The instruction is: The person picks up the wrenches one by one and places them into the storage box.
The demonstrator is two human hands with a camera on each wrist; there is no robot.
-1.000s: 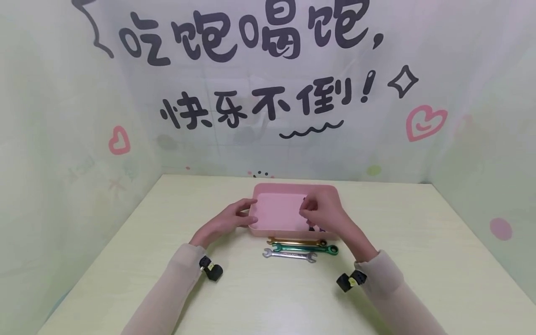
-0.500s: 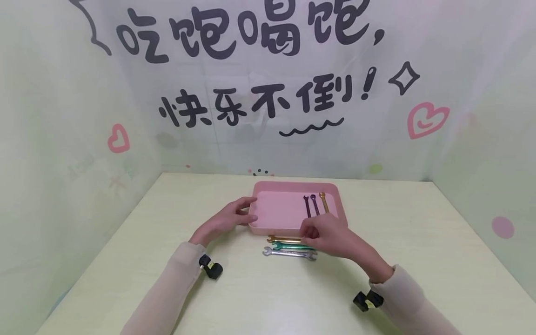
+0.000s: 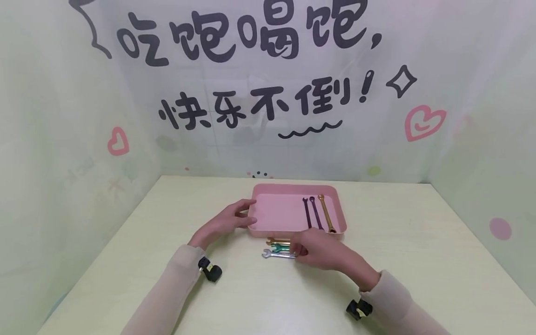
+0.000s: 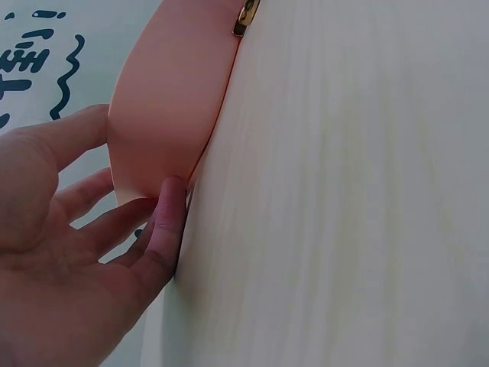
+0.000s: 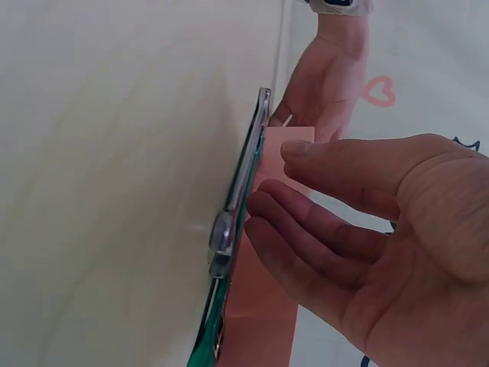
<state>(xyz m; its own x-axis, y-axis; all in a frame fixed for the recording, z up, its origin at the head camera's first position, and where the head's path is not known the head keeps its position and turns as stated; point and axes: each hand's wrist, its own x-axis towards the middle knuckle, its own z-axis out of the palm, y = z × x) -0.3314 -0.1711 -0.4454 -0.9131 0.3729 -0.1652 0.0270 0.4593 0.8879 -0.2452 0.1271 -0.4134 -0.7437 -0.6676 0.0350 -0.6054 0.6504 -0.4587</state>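
My left hand point(image 3: 224, 218) holds the left end of the pink tray point(image 3: 276, 211), thumb and a fingertip over its rim. In the left wrist view other fingers of that hand point(image 4: 172, 199) touch the tray's end wall. My right hand point(image 3: 320, 251) is over the wrenches in front of the tray, fingers loosely bent. The right wrist view shows a gap between thumb and fingers, with nothing held. Below it lie a silver open-end wrench point(image 3: 278, 254), a green wrench point(image 3: 279, 248) and a gold wrench point(image 3: 276, 241), their right ends hidden in the head view.
Inside the tray, at its right, lie two dark purple wrenches point(image 3: 316, 213) and a gold ratchet wrench point(image 3: 326, 213), side by side. A pale wooden table point(image 3: 251, 298) carries everything. A printed cloth wall point(image 3: 234, 153) stands behind it.
My right hand has left the tray's right side and moved toward me and left, over the silver wrench, uncovering the wrenches in the tray. The left hand stays on the tray.
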